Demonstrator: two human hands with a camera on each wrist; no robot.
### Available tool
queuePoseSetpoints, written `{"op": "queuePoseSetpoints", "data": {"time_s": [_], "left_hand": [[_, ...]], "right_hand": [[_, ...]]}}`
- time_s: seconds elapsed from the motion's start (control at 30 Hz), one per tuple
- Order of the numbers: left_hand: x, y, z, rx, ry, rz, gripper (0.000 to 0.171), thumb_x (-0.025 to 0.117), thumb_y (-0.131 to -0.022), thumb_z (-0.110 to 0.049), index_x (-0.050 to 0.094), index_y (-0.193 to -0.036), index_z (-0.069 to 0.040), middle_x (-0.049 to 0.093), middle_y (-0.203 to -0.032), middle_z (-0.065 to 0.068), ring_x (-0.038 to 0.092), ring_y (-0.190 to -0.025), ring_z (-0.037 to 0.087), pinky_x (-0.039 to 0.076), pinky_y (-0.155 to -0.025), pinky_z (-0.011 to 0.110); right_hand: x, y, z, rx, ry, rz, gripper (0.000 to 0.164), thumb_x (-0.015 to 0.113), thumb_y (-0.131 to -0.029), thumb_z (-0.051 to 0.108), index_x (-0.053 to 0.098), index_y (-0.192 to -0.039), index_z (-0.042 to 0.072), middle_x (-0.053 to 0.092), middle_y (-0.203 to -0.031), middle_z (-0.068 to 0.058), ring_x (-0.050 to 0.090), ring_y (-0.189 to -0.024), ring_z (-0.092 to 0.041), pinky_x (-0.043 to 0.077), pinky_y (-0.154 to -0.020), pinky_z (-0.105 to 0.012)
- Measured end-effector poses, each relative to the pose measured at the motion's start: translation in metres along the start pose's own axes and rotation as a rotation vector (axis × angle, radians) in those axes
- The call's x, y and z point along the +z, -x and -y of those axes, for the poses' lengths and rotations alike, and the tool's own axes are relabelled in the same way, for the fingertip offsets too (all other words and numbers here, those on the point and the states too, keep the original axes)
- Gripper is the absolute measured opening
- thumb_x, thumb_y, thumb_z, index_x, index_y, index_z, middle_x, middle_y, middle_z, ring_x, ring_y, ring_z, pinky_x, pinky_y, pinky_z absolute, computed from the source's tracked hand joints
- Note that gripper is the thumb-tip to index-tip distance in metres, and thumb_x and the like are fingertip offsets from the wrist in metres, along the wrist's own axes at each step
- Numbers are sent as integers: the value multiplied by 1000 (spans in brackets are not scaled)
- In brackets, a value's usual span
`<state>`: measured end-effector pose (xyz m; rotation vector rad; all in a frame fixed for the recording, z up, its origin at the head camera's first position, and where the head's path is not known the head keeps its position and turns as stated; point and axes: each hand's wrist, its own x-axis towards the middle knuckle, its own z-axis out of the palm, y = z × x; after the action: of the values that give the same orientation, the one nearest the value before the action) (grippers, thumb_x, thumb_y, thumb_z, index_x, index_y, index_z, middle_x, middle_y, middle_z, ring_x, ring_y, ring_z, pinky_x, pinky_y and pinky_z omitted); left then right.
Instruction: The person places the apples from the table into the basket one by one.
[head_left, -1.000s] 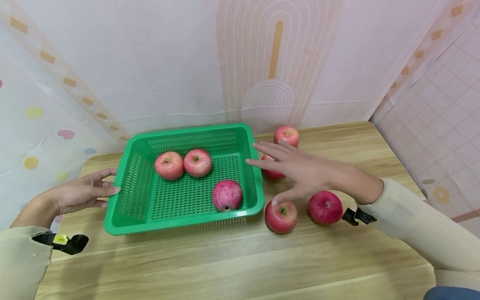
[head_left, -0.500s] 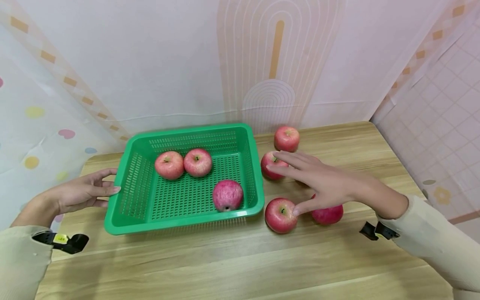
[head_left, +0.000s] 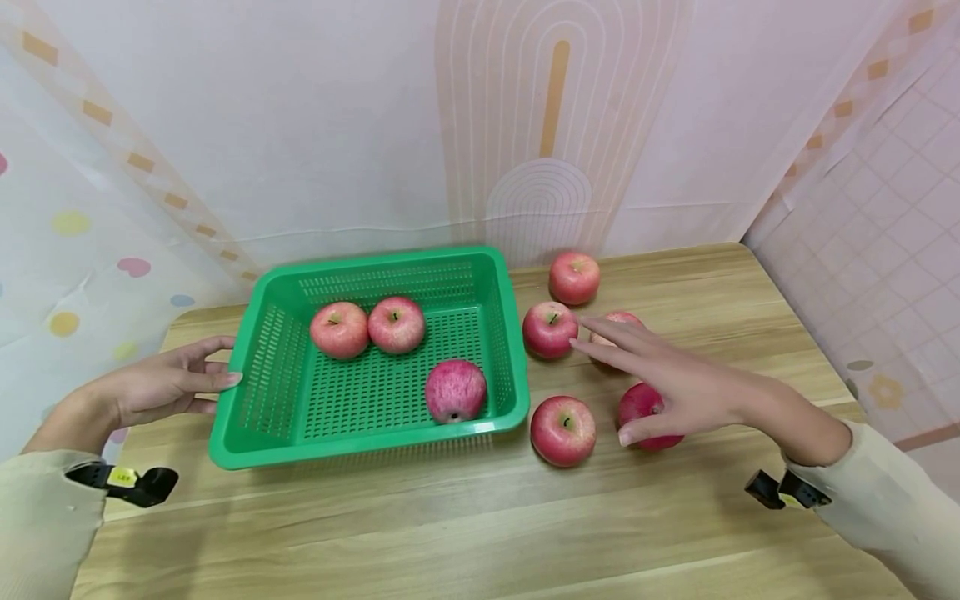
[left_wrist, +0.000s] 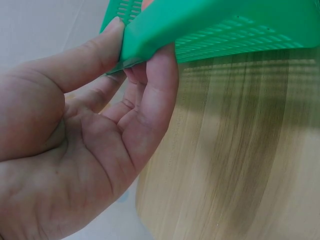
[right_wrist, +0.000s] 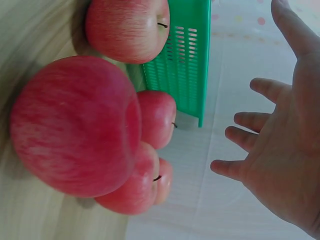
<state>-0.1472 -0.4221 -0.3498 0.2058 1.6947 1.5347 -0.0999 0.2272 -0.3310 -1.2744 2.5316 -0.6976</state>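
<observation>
My left hand [head_left: 168, 382] pinches the left rim of a green plastic basket [head_left: 315, 453], thumb on top and fingers curled beneath, as the left wrist view confirms. Inside the basket sit a pale red apple [head_left: 340, 330], a second apple [head_left: 397, 325] beside it and a darker pink apple [head_left: 455, 390] near the front right corner. With fingers spread, my right hand [head_left: 686, 379] hovers over a dark red apple [head_left: 647, 410] and partly hides it. In the right wrist view that dark red apple [right_wrist: 75, 125] is apart from the palm, which holds nothing.
Right of the basket on the wooden table [head_left: 450, 533] stand more apples: a front one [head_left: 563, 431], a middle one [head_left: 551, 330], a back one [head_left: 574, 278] and one partly covered by my fingers [head_left: 624, 318]. A patterned wall covering [head_left: 360, 125] rises behind the table.
My right hand has moved right and toward me, from beside the basket's right rim to above the dark red apple. The left hand, basket and apples stay in place.
</observation>
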Motion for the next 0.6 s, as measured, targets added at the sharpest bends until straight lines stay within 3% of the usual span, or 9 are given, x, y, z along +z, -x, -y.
{"op": "queuePoseSetpoints", "data": {"time_s": [0.07,0.17,0.3,0.43,0.6], "left_hand": [[0,0,0,5,4,9,46,38,-109,3,46,-136,-34,68,-120,2,71,-105,22,60,-89,39],[1,0,0,7,8,13,46,38,-109,3,47,-136,-33,68,-119,3,71,-105,22,60,-89,39],[1,0,0,9,14,14,46,38,-109,3,47,-136,-33,68,-119,3,71,-104,22,60,-89,39],[1,1,0,10,21,20,46,37,-109,3,47,-137,-33,68,-120,3,71,-105,22,60,-90,39],[2,0,-1,7,11,14,44,38,-110,2,45,-137,-32,68,-120,3,71,-105,22,60,-90,39]], "right_hand": [[1,6,-1,33,-13,-2,100,77,-87,55,22,-164,22,15,-169,-6,13,-155,-29,30,-117,-62],[2,14,-3,52,-26,-17,98,80,-87,50,25,-163,20,19,-168,-7,10,-156,-28,23,-124,-40],[5,22,-7,52,-58,-46,99,84,-86,35,24,-163,17,16,-169,-11,7,-156,-30,8,-118,-14],[10,31,-13,85,-99,-67,99,85,-85,30,25,-163,18,16,-169,-13,12,-155,-29,11,-117,-16],[15,38,-22,102,-139,-104,92,85,-85,27,32,-160,15,29,-164,-13,22,-152,-26,14,-116,-15]]}}
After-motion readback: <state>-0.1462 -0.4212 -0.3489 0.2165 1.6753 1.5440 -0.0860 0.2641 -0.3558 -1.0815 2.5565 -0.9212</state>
